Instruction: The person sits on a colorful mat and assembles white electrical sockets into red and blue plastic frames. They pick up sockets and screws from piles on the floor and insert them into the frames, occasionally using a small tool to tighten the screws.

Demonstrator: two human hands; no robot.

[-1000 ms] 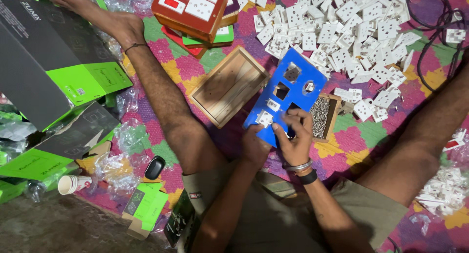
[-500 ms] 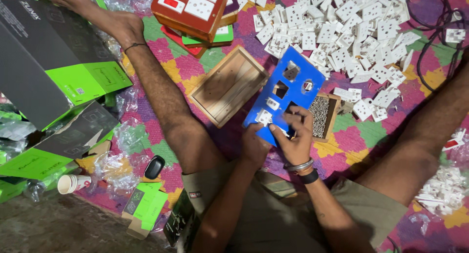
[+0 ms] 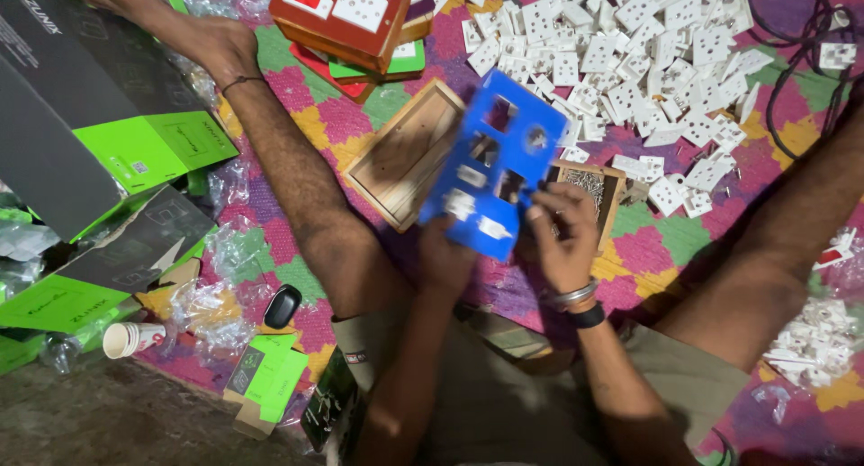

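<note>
You're holding the blue cutout plate [image 3: 493, 183] tilted above the open wooden box [image 3: 405, 154] — left hand [image 3: 446, 261] gripping its lower edge from below, right hand [image 3: 562, 237] curled at its right side, fingertips [image 3: 536, 211] pinching the plate's edge.

One blue plate [image 3: 493, 183] with cut-outs is held up by two hands, left [image 3: 445, 261] and right [image 3: 565, 241]. One open wooden box [image 3: 405, 156] lies on the mat, and one small tray of screws [image 3: 589, 185]. White sockets [image 3: 630, 61] lie in a heap, too many to count. One paper cup [image 3: 124, 338], one black mouse [image 3: 283, 305], three green-and-black cartons [image 3: 117, 151].
</note>
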